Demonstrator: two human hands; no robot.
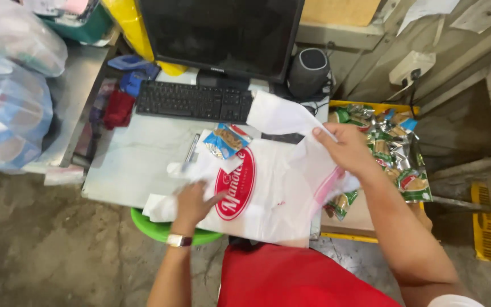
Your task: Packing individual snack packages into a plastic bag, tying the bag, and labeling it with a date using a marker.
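1. White plastic bag point(274, 193) with a red oval print lies spread flat over the near edge of the table point(137, 165), thin, crinkled and half see-through.
2. Left hand point(191, 202) presses down on the bag's left side, fingers spread and flat, not clamped on anything; a watch point(178, 240) sits on that wrist.
3. Right hand point(348, 149) has its grip pinched together on the bag's upper right edge, lifting a flap of it off the table.
4. Just beyond the bag sits a small blue snack packet point(227, 140) on a slip of white paper, with a pen point(191, 151) beside it.
5. Farther back stand a black keyboard point(194, 101), a dark monitor point(220, 34) and a small round grey speaker point(309, 73).
6. To the right, shiny foil snack packets point(396, 149) are heaped in a yellow tray point(370, 106), close under the right forearm.
7. A green plastic stool point(154, 227) pokes out below the table edge; bulging clear bags point(7, 108) stand at the left.
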